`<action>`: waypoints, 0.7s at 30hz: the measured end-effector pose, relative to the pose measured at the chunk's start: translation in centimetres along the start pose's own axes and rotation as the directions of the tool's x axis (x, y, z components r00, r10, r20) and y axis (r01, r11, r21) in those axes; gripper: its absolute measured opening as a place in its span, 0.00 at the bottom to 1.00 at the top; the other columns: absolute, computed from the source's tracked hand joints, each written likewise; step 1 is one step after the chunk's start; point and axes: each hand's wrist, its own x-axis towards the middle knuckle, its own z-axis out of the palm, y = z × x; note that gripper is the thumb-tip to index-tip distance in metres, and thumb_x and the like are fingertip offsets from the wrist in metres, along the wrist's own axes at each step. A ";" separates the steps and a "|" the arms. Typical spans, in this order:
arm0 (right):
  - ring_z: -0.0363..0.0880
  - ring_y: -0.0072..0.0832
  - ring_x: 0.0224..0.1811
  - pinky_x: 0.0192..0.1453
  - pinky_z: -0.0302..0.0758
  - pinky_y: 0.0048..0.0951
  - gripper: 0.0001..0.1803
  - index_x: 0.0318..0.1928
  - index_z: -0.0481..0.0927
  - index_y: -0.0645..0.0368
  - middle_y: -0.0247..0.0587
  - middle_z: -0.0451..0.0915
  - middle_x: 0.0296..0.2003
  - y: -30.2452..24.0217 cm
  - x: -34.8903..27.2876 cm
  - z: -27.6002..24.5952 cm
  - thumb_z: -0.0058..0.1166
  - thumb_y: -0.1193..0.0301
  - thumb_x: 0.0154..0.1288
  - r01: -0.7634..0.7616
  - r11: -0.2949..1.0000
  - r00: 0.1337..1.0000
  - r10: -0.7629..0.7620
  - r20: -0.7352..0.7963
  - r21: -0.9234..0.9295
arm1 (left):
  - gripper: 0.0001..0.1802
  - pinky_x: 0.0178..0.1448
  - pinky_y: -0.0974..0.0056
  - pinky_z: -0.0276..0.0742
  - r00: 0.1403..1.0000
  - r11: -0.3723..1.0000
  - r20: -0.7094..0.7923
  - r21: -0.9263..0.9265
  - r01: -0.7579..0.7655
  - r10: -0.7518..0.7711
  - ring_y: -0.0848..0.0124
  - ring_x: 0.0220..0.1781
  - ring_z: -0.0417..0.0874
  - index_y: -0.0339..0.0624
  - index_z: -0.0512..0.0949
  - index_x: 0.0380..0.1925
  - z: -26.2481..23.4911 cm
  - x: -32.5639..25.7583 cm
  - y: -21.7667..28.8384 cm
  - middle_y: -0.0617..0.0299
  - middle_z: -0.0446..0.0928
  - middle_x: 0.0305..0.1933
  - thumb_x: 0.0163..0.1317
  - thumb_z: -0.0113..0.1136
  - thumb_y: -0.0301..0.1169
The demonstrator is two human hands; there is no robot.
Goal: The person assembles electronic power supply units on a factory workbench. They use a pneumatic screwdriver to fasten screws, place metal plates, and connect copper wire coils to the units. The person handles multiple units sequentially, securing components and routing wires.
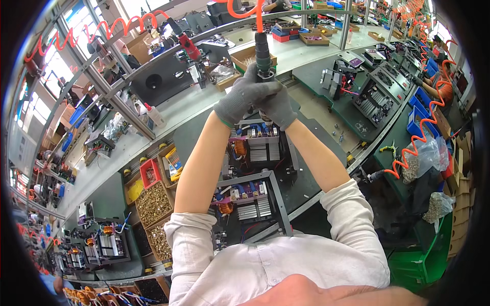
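Note:
Both my hands wear grey knitted gloves and are raised together ahead of me. My left hand (244, 97) is closed around the body of an upright power screwdriver (263, 53), which hangs from an orange coiled hose. Closed beside and slightly below it, my right hand (278, 106) wraps the driver's lower part; the gloves overlap and hide much of the grip. Under them stands an open metal chassis (268, 150) with a circuit board, copper coil and finned heat sinks. The driver's tip is mostly hidden, so I cannot tell whether it touches the chassis. A similar chassis (250, 201) sits nearer me.
Bins of small brass-coloured fasteners (153, 204) and a red box (149, 172) are at left. A second driver (189, 48) hangs at upper left. More chassis stand on the right-hand line (380, 97). A green crate (421, 262) is at lower right.

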 end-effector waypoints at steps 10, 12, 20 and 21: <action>0.82 0.24 0.40 0.44 0.79 0.26 0.21 0.47 0.76 0.60 0.36 0.83 0.38 2.1 0.2 1.1 0.67 0.78 0.52 0.285 0.916 0.947 -0.314 -0.062 -0.284 | 0.25 0.47 0.69 0.76 0.948 0.992 -0.291 0.017 -0.126 0.126 0.76 0.41 0.78 0.39 0.74 0.52 2.9 1.5 -1.4 0.66 0.78 0.40 0.55 0.72 0.29; 0.81 0.22 0.38 0.42 0.79 0.25 0.20 0.46 0.77 0.61 0.34 0.83 0.37 1.9 -0.1 1.0 0.66 0.79 0.51 0.227 0.965 0.965 -0.241 -0.100 -0.132 | 0.24 0.48 0.69 0.76 0.945 0.990 -0.303 -0.017 -0.137 0.125 0.76 0.42 0.78 0.39 0.75 0.52 2.9 1.5 -1.8 0.65 0.79 0.41 0.55 0.71 0.29; 0.78 0.18 0.26 0.30 0.77 0.22 0.13 0.39 0.79 0.63 0.34 0.81 0.28 -0.3 -0.6 1.5 0.59 0.82 0.50 -0.097 0.817 0.979 0.182 -0.094 0.568 | 0.22 0.54 0.64 0.75 0.986 0.948 -0.155 0.303 0.098 -0.052 0.70 0.49 0.81 0.39 0.77 0.55 -4.1 -1.2 -12.4 0.57 0.82 0.45 0.61 0.62 0.33; 0.78 0.19 0.25 0.29 0.77 0.23 0.13 0.39 0.79 0.63 0.34 0.81 0.27 -0.3 -1.0 2.1 0.59 0.82 0.49 -0.113 0.804 0.973 0.209 -0.100 0.583 | 0.20 0.55 0.60 0.75 0.993 0.790 -0.062 0.602 0.115 -0.097 0.64 0.49 0.83 0.46 0.79 0.53 -2.9 -3.2 -10.1 0.56 0.82 0.48 0.61 0.61 0.36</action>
